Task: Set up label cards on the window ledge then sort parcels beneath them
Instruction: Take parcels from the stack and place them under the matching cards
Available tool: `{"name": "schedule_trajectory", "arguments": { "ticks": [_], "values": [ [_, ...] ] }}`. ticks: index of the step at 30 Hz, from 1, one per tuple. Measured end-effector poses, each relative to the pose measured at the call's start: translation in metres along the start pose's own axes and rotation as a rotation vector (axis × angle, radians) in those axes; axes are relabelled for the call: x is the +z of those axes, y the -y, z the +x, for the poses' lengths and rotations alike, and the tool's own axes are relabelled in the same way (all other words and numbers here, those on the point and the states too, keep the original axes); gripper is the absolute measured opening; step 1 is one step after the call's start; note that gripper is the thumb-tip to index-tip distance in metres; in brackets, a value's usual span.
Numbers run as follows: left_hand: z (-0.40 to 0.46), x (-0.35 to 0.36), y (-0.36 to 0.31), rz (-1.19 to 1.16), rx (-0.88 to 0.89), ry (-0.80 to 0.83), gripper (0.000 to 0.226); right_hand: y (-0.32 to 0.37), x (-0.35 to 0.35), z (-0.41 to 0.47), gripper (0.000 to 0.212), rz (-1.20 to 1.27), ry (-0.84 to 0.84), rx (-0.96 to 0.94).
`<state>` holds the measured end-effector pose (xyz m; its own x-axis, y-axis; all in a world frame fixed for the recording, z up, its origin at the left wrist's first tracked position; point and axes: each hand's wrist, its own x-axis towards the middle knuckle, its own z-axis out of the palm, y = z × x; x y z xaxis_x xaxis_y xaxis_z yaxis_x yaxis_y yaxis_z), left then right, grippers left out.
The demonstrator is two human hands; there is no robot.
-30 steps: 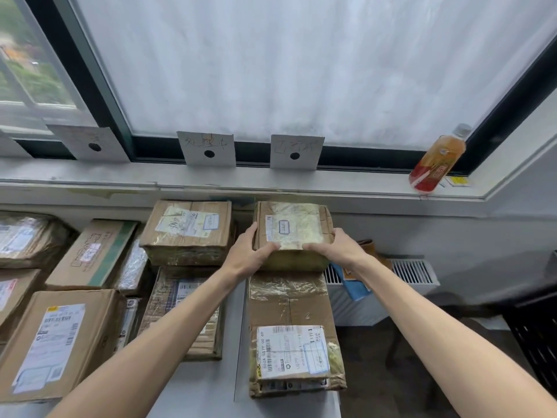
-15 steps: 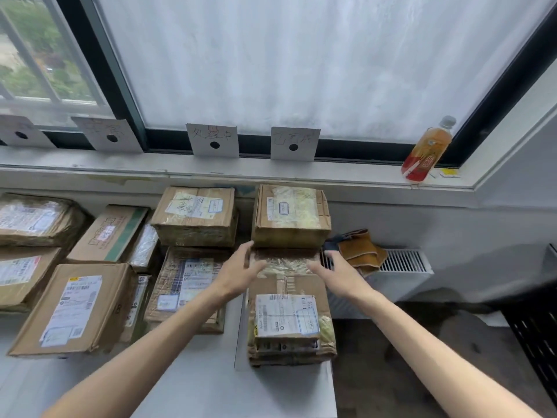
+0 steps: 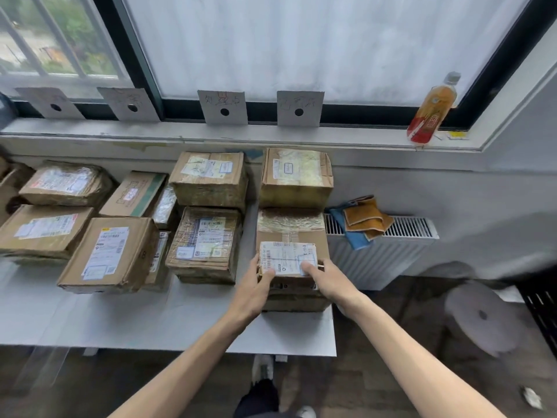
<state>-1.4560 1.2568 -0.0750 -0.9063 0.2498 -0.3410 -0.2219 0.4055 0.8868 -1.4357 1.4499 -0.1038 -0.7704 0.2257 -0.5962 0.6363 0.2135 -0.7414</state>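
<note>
At the table's (image 3: 180, 321) right end, your left hand (image 3: 253, 292) and right hand (image 3: 327, 280) grip the near corners of a taped parcel (image 3: 291, 233), thumbs pressing on its shipping label (image 3: 287, 256). It lies below the rightmost label card (image 3: 300, 108) on the window ledge (image 3: 180, 131), just behind it a second parcel (image 3: 297, 176). Other parcels sit further left.

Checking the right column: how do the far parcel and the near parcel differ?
The far parcel sits untouched under the ledge; the near parcel is gripped by the left hand and right hand. The far one looks squarer, the near one longer. Both are taped brown cardboard with white labels.
</note>
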Motion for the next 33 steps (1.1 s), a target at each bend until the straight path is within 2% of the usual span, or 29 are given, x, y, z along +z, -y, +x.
{"name": "schedule_trajectory", "arguments": {
  "ticks": [9,10,13,15,18,24,27,29,33],
  "values": [
    [0.033,-0.005,-0.027,0.014,0.036,-0.010,0.053,0.029,-0.010,0.039,0.092,0.046,-0.046,-0.081],
    [0.042,-0.007,-0.032,0.005,0.030,-0.010,0.053,0.042,-0.011,0.039,0.086,0.034,-0.051,-0.088],
    [0.069,-0.011,-0.046,-0.007,0.027,-0.009,0.049,0.077,-0.014,0.043,0.047,0.039,-0.043,-0.116],
    [0.089,-0.013,-0.051,0.000,0.040,-0.005,0.046,0.089,-0.016,0.058,0.044,0.047,-0.051,-0.113],
    [0.117,-0.016,-0.054,-0.010,0.030,0.003,0.045,0.096,-0.014,0.089,0.054,0.046,-0.055,-0.077],
    [0.150,-0.018,-0.046,-0.021,-0.018,0.022,0.049,0.082,-0.012,0.150,0.096,0.060,-0.073,0.005],
    [0.156,-0.019,-0.042,-0.029,-0.022,0.016,0.046,0.081,-0.012,0.155,0.100,0.057,-0.085,0.010],
    [0.154,-0.019,-0.041,-0.023,-0.009,0.020,0.047,0.090,-0.012,0.140,0.093,0.057,-0.110,0.013],
    [0.143,-0.021,-0.041,0.004,0.005,-0.009,0.057,0.109,-0.011,0.097,0.064,0.026,-0.185,0.001]
  ]
}}
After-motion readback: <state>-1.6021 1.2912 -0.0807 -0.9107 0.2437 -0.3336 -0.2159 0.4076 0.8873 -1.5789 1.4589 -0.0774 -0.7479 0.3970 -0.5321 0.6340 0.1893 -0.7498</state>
